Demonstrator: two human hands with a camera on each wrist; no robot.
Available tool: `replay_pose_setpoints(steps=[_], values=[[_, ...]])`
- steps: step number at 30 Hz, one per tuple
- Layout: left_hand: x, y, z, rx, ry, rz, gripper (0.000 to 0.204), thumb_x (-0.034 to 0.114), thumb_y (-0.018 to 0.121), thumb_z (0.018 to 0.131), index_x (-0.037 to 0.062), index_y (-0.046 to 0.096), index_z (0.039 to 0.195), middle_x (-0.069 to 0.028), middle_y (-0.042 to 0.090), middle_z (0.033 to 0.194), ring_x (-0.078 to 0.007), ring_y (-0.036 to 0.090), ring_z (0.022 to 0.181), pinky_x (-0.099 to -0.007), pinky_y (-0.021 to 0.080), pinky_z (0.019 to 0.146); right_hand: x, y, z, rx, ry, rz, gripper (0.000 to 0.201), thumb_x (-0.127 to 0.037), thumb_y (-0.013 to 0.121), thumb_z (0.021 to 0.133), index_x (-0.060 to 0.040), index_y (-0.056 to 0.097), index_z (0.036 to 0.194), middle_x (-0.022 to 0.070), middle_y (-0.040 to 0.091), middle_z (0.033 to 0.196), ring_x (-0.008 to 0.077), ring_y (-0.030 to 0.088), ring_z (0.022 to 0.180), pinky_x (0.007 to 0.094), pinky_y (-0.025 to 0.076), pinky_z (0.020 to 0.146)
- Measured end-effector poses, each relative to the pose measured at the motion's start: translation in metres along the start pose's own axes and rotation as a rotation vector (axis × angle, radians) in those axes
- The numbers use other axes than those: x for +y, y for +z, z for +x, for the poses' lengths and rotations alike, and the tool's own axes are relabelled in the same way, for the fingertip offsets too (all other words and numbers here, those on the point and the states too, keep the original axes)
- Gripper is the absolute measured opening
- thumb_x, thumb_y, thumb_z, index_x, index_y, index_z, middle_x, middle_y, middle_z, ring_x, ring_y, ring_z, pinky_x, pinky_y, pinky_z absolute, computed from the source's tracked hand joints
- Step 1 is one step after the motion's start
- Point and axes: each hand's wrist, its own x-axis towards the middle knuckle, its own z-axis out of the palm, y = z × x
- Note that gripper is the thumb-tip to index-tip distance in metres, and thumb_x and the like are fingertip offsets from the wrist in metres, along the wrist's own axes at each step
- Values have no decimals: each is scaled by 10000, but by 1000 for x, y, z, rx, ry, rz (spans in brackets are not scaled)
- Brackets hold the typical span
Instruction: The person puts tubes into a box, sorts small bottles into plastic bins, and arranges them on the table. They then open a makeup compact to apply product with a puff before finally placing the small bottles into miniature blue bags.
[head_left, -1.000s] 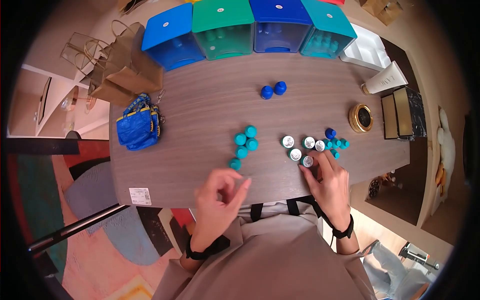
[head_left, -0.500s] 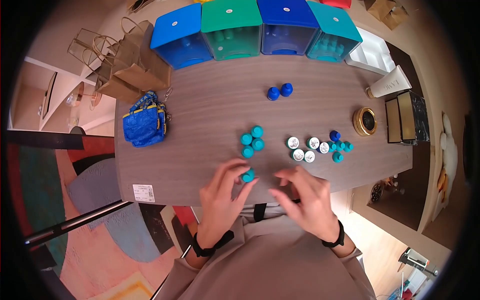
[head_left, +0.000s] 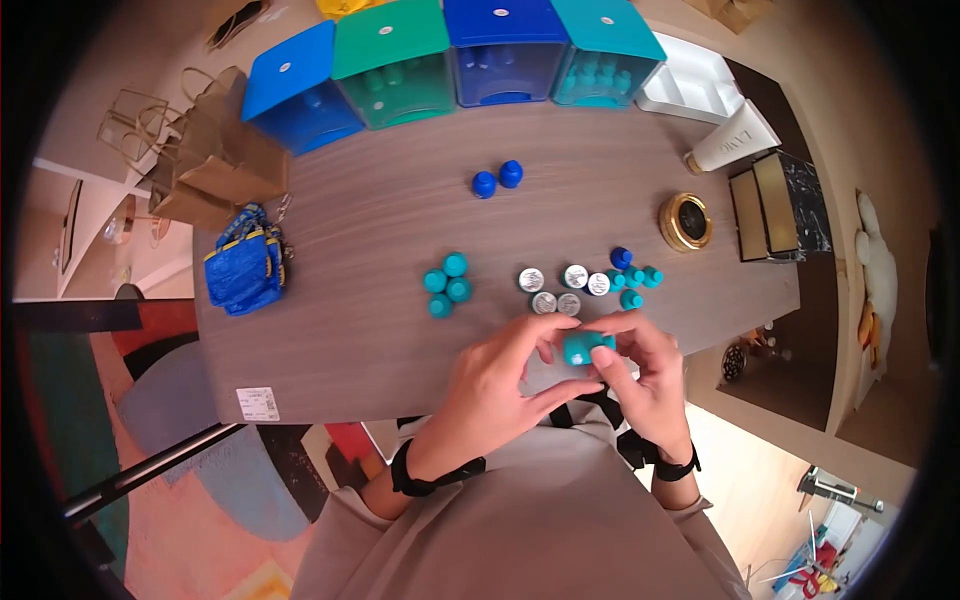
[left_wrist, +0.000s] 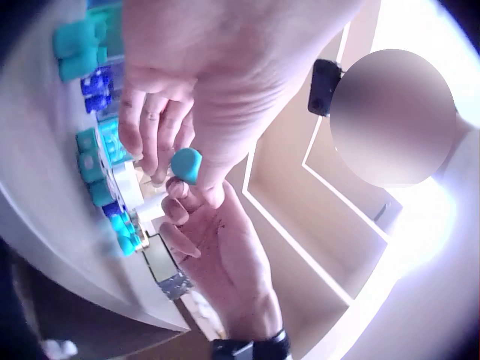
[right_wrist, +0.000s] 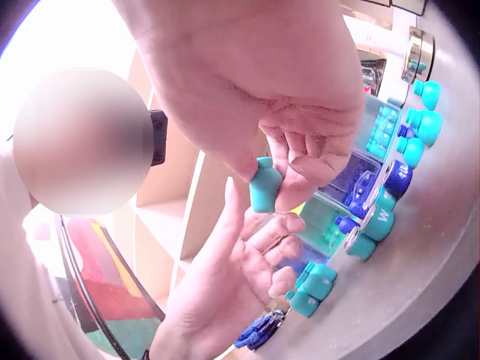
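My right hand [head_left: 645,385] pinches a small teal bottle [head_left: 578,348] between thumb and fingers, near the table's front edge. The bottle lies sideways, its narrow neck toward the right palm in the head view; the right wrist view shows the teal bottle [right_wrist: 265,187] between thumb and fingertips. Around its other end, my left hand [head_left: 505,375] has thumb and fingers spread. In the right wrist view the left hand [right_wrist: 225,277] stands just apart from the bottle. Behind the hands, several upturned bottles [head_left: 544,302] show pale marked bases. A group of teal bottles [head_left: 458,289] stands left of them.
Small teal bottles [head_left: 635,277] and a blue bottle [head_left: 621,258] stand right of the upturned ones. Two blue bottles [head_left: 484,185] stand farther back. Coloured bins [head_left: 395,65] line the back. A blue bag [head_left: 245,265], paper bags [head_left: 220,160], gold jar [head_left: 686,222] and white tube [head_left: 735,138] flank the table.
The left hand has picked up a teal bottle from the left group, brought it right, and let go of it. The right hand now holds it, after setting down an upturned bottle.
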Motion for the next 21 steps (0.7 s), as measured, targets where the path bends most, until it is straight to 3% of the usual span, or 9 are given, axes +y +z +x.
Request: replay_pose_setpoints(steps=[2, 3, 6, 7, 10, 12, 14, 17, 21], values=[[4, 4, 7, -165, -235, -426, 404, 175, 813, 1019, 46, 631, 1356, -77, 766, 1024, -154, 749, 873, -308, 553, 656, 3, 1, -3, 193, -57, 314, 182, -78, 719, 1060, 24, 695, 1209, 97, 780, 1039, 98, 702, 790, 284, 532, 646], [9, 12, 9, -124, -317, -619, 267, 242, 663, 1133, 35, 601, 1290, -60, 729, 953, -108, 684, 817, -269, 512, 654, 4, -3, -4, 181, -56, 340, 190, -72, 723, 1049, 11, 703, 1219, 134, 756, 1118, 117, 683, 814, 272, 525, 682], [18, 19, 25, -170, -530, -853, 268, 296, 528, 1193, 29, 553, 1178, -45, 651, 860, -102, 614, 751, -281, 497, 653, 12, -4, -3, 194, -156, 141, 219, -75, 751, 1025, -1, 708, 1226, 109, 729, 1045, 118, 654, 765, 272, 516, 666], [22, 23, 30, -195, -547, -757, 364, 363, 428, 1220, 36, 513, 1086, -59, 574, 797, -128, 556, 705, -322, 480, 655, 10, -2, 1, 212, -223, 65, 262, -74, 767, 1004, -3, 708, 1249, 86, 684, 972, 123, 611, 719, 273, 489, 636], [10, 39, 35, -157, -466, -628, 403, 374, 395, 1224, 26, 530, 1072, -85, 550, 781, -174, 538, 694, -367, 464, 664, 5, -2, 7, 260, -340, -195, 190, -58, 760, 999, 4, 685, 1162, 81, 658, 952, 131, 598, 708, 300, 469, 603], [8, 48, 37, -98, -424, -642, 453, 387, 368, 1227, 10, 535, 1039, -109, 549, 786, -204, 525, 689, -394, 451, 672, 1, 6, 12, 316, -306, -138, 146, -82, 746, 1009, 2, 661, 1094, 97, 646, 905, 168, 581, 667, 324, 455, 584], [10, 49, 38, -79, -361, -549, 437, 361, 362, 1234, 31, 551, 1019, -38, 590, 921, -81, 509, 788, -288, 435, 663, 2, 6, 16, 376, -268, -80, 142, -106, 732, 1019, -1, 637, 1026, 114, 633, 857, 206, 563, 626, 347, 440, 566], [0, 58, 34, -86, -365, -548, 473, 365, 366, 1233, 11, 568, 991, -43, 600, 830, -87, 525, 751, -302, 429, 640, 1, 3, 28, 341, -242, -366, 300, -214, 663, 1058, -10, 601, 847, 154, 552, 654, 361, 523, 547, 422, 411, 533], [-2, 59, 32, -74, -418, -531, 495, 371, 362, 1233, 28, 565, 940, -16, 565, 716, -81, 491, 623, -306, 375, 537, 3, 6, 33, 326, -246, -483, 334, -200, 660, 1054, -28, 606, 773, 129, 572, 629, 341, 545, 519, 435, 416, 521]])
